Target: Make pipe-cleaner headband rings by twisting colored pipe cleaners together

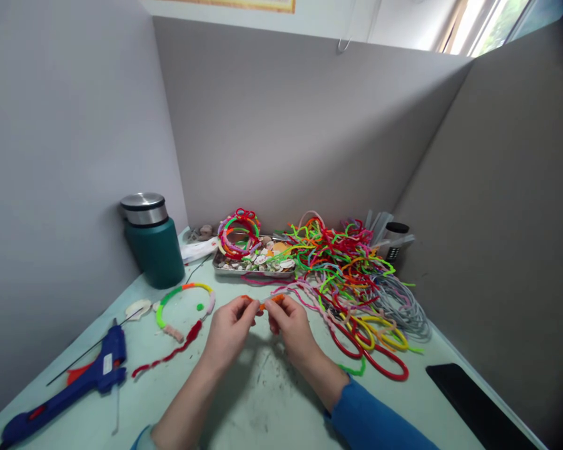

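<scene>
My left hand (232, 325) and my right hand (293, 328) meet above the middle of the table, fingertips nearly touching. Both pinch a short orange pipe cleaner (262, 306), and its ends show above the fingers. A pale strand seems to run along it between the hands, partly hidden by the fingers. To the left of my left hand lies a curved multicoloured band (187, 286) wrapped in orange, yellow, green and pink, with an open gap. From near its lower end trails a red fuzzy strand (169, 356). A small green dot (200, 307) sits inside the curve.
At left lie a blue glue gun (75, 387) and a teal flask (154, 250). Behind my hands, a metal tray (253, 273) holds shell-like pieces and colourful rings (238, 234). On the right are tangled pipe cleaners (333, 250), red-handled scissors (389, 365), grey cord (403, 306) and a black slab (478, 406).
</scene>
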### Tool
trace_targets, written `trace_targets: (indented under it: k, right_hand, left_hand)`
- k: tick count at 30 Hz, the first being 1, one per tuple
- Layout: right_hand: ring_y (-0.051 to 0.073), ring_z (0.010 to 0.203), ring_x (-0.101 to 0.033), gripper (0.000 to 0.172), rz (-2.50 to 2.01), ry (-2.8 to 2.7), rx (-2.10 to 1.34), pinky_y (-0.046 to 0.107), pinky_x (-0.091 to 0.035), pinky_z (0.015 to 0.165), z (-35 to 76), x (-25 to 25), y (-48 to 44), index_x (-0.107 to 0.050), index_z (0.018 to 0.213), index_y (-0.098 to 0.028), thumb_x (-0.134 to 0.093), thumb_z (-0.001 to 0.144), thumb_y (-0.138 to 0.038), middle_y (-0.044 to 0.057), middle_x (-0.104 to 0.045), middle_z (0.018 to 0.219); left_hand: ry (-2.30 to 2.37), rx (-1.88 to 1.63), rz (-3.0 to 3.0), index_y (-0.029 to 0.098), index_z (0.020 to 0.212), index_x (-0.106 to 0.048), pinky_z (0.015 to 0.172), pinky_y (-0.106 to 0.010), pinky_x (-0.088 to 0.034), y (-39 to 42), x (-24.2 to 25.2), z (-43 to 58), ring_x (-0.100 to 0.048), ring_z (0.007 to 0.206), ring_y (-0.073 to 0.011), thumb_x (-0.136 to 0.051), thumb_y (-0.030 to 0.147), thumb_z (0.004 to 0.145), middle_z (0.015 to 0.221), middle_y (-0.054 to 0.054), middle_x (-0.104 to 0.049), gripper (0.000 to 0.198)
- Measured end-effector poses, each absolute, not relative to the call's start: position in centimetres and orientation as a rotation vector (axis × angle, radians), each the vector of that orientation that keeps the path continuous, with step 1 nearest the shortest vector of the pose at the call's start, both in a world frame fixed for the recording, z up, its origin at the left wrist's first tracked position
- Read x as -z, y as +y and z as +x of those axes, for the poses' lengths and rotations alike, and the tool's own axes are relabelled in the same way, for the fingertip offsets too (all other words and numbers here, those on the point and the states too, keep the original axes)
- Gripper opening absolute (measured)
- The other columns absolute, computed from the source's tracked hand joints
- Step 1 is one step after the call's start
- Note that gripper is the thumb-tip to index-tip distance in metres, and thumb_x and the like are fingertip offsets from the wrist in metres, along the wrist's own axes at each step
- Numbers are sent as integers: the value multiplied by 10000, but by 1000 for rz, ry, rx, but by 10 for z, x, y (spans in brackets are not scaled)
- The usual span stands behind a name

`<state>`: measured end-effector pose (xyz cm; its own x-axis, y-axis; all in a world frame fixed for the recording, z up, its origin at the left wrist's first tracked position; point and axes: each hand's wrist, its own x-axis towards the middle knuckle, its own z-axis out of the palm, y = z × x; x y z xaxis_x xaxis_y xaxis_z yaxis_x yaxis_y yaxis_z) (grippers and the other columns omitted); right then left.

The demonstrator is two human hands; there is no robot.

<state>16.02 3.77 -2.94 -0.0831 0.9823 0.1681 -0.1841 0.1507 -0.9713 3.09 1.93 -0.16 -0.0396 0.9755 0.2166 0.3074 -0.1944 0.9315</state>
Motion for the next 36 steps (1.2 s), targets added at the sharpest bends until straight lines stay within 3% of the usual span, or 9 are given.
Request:
trace_targets:
  k: [9,15,20,30,36]
  right_hand:
    - [72,439,-358,246,-910,-1174,-1229,209,-279,438,161,29,39,-512,648,-165,-595,771,-361,-70,-421,475]
    - [67,418,-349,249,-890,-1113,-1287,209,-267,421,160,29,38,-524,667,-166,-594,767,-383,-72,-420,476]
    - [63,421,-357,266,-858,-1068,-1334,206,-272,423,160,31,39,-523,665,-162,-612,752,-397,-66,-437,496]
    - [73,450,-361,239,-841,-1153,-1293,216,-273,453,166,26,37,-513,659,-166,-589,783,-356,-61,-432,500]
    - [78,457,-345,240,-831,-1226,-1282,224,-270,469,166,24,35,-508,662,-173,-574,796,-361,-63,-419,495]
  left_hand:
    - [1389,-1251,1730,176,742,-635,646,-245,-454,20,4,31,-592,677,-156,-570,315,746,715,-10,-671,153]
    - [1437,-1345,1995,209,827,-699,711,-274,-468,18,5,30,-631,784,-188,-513,270,801,861,-59,-715,198]
    - [1422,-1307,1950,201,806,-692,708,-269,-465,17,1,29,-621,755,-182,-511,277,798,828,-55,-706,196]
    - [1120,-1136,1355,153,768,-611,560,-239,-398,22,-2,27,-503,531,-120,-481,445,799,655,-23,-653,321]
    - [1096,-993,1397,162,553,-543,488,-226,-292,19,-6,27,-381,469,-98,-437,521,804,534,8,-530,451]
